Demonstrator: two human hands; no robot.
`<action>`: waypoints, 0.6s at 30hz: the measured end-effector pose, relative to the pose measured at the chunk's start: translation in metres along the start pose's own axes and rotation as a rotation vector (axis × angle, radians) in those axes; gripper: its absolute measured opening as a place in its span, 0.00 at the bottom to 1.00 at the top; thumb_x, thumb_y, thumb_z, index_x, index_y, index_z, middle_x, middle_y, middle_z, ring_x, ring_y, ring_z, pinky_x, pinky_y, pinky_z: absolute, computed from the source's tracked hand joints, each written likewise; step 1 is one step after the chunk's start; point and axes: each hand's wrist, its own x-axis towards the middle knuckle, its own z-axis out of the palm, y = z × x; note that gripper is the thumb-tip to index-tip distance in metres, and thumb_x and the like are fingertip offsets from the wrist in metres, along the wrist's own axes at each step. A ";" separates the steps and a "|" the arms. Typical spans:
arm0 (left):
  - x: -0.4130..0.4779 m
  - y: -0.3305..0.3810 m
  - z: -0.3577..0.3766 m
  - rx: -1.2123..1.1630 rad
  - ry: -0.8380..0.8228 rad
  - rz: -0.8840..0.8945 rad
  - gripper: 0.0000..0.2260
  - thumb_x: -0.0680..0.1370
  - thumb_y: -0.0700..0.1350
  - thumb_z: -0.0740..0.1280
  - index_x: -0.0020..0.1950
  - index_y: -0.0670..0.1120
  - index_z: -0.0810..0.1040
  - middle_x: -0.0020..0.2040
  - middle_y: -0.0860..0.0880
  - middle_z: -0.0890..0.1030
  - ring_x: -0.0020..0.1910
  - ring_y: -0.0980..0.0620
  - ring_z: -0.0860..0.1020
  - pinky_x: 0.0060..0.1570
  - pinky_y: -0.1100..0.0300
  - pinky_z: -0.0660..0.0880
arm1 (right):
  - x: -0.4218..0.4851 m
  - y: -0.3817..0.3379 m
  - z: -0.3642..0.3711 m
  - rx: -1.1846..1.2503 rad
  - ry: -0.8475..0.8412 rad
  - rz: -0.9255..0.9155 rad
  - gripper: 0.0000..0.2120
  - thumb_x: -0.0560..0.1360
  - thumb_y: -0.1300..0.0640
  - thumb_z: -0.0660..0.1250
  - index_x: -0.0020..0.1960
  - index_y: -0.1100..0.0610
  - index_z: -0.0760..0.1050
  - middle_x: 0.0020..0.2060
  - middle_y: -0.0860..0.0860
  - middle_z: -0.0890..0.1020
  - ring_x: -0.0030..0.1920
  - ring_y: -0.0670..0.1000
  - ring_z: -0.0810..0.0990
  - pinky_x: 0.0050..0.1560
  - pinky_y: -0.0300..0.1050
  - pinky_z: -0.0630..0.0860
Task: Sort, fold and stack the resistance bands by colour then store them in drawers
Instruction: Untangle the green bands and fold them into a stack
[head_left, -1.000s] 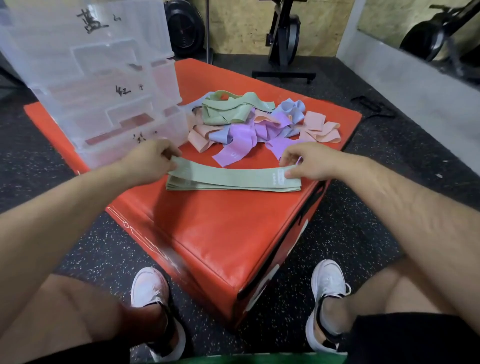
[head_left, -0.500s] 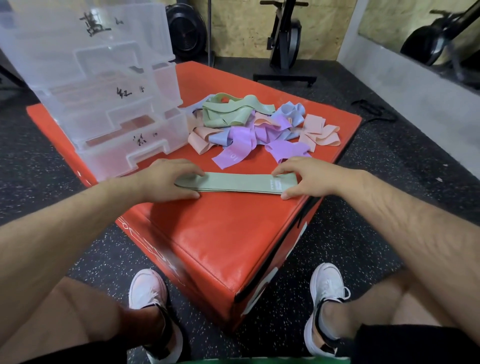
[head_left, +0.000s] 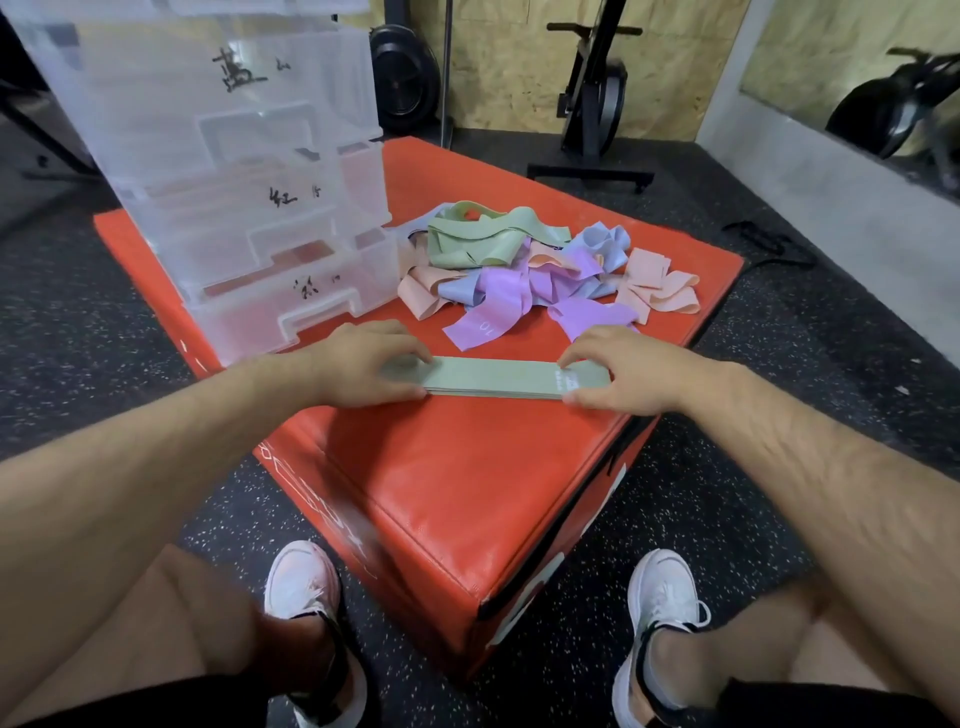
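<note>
So the pale green flat-folded fabric resistance band is lying crosswise on top of the red padded vinyl box, running 9 to 3 o'clock right in front of the person. It looks like more than one layer, with the edges lined up.

The left hand is clamped on the 9 o'clock end, fingers over the top and thumb at the near edge. The right hand pinches the 3 o'clock end, where there's some white print, with fingertips on the far edge and thumb on the near one. The hands are apart, one per end.

Going from the band, at 12 to 1 o'clock there's a loose tangled pile of green, purple, light blue and peach bands, close behind the hands. At 10 o'clock sits the clear plastic stacked drawer unit, with black handwritten marks on the drawer fronts. Down at 7 and 5 o'clock are two white sneakers on the black speckled rubber floor.
</note>
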 end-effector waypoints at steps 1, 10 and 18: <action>0.004 0.002 0.000 -0.010 0.020 0.005 0.26 0.68 0.72 0.60 0.61 0.63 0.74 0.58 0.60 0.75 0.60 0.57 0.74 0.62 0.50 0.71 | 0.002 -0.003 -0.002 0.007 0.024 0.000 0.28 0.68 0.29 0.63 0.64 0.39 0.73 0.59 0.42 0.76 0.62 0.48 0.73 0.65 0.53 0.73; 0.080 0.036 -0.020 -0.022 0.152 -0.005 0.26 0.70 0.68 0.61 0.62 0.56 0.77 0.60 0.52 0.76 0.62 0.49 0.73 0.65 0.50 0.69 | 0.049 -0.033 -0.022 0.067 0.167 -0.043 0.21 0.79 0.42 0.64 0.70 0.49 0.74 0.63 0.49 0.78 0.61 0.50 0.76 0.62 0.47 0.72; 0.145 0.023 -0.016 -0.041 0.144 -0.203 0.23 0.76 0.65 0.62 0.65 0.52 0.76 0.69 0.46 0.70 0.70 0.44 0.66 0.70 0.49 0.64 | 0.113 -0.031 -0.030 -0.003 0.307 0.052 0.18 0.82 0.44 0.57 0.67 0.50 0.75 0.65 0.50 0.76 0.68 0.56 0.68 0.65 0.57 0.68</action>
